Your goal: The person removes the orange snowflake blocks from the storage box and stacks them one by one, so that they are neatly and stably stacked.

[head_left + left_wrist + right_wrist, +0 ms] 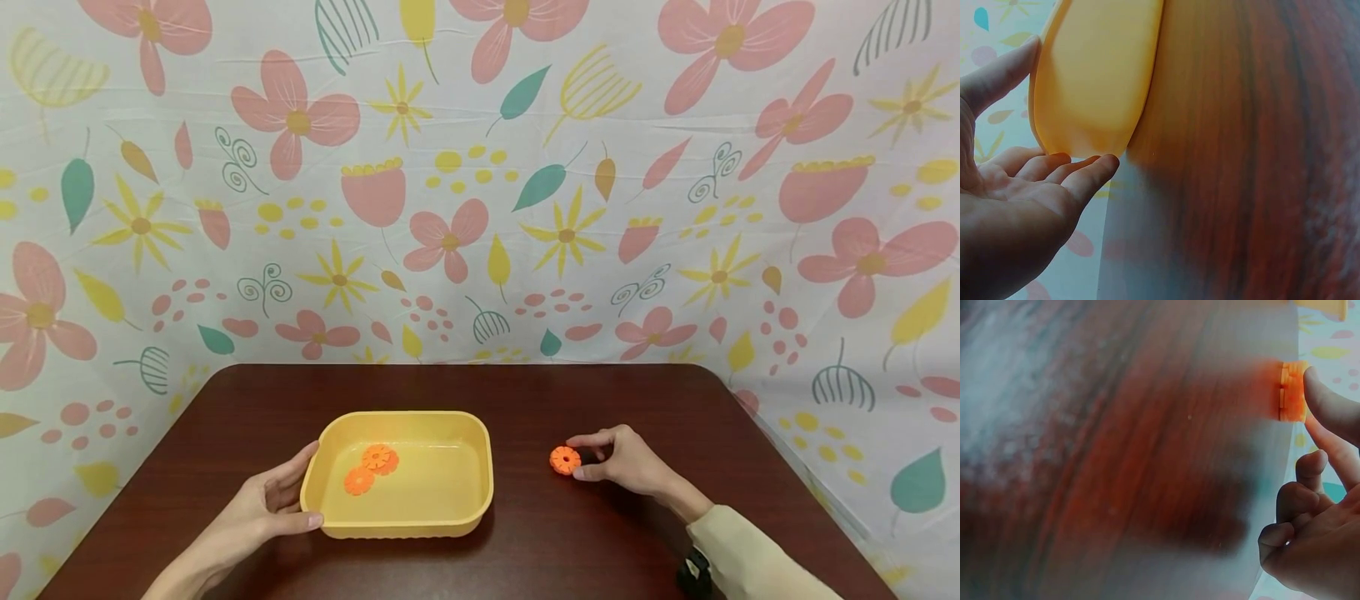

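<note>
A yellow plastic tray [442,492] stands left of the table's middle. My left hand [262,512] holds it at its left end, thumb at the near corner and fingers along the side wall. Orange notched discs lie inside: one disc [359,481] in front and a small overlapping pair [377,457] behind. To the right of the tray, my right hand [637,467] pinches a short stack of orange notched discs [565,461] between thumb and index finger. In the right wrist view the layered edge of the stack [1293,391] shows, and the other fingers curl in below.
The dark reddish-brown wooden table [637,392] has rounded far corners. Close behind it hangs a white cloth [480,275] printed with flowers and leaves, which also runs along both sides. A black band [696,571] shows on the right wrist beside a beige sleeve [750,550].
</note>
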{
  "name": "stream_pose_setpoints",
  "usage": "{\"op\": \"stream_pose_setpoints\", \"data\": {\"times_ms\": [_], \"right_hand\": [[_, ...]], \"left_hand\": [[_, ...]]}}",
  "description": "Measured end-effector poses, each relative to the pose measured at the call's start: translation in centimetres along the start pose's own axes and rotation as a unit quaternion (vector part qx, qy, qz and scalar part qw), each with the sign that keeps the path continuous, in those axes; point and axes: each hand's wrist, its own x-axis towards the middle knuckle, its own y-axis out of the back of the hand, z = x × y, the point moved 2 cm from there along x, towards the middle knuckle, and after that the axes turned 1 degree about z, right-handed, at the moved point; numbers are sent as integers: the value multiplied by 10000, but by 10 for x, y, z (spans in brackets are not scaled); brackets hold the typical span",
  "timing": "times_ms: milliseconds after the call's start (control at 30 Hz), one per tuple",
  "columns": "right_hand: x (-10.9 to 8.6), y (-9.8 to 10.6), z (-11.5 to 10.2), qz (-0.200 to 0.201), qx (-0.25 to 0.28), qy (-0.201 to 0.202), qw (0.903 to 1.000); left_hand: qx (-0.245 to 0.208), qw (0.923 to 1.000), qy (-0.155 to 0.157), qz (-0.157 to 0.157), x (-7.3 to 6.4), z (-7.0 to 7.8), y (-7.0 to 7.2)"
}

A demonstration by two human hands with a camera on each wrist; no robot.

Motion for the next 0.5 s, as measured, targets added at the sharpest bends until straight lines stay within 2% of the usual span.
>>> {"op": "stream_pose_setpoints", "data": {"times_ms": [500], "right_hand": [[0, 4, -10, 25, 97, 45, 9999]], "left_hand": [[-131, 9997, -150, -111, -3, 1, 0]]}}
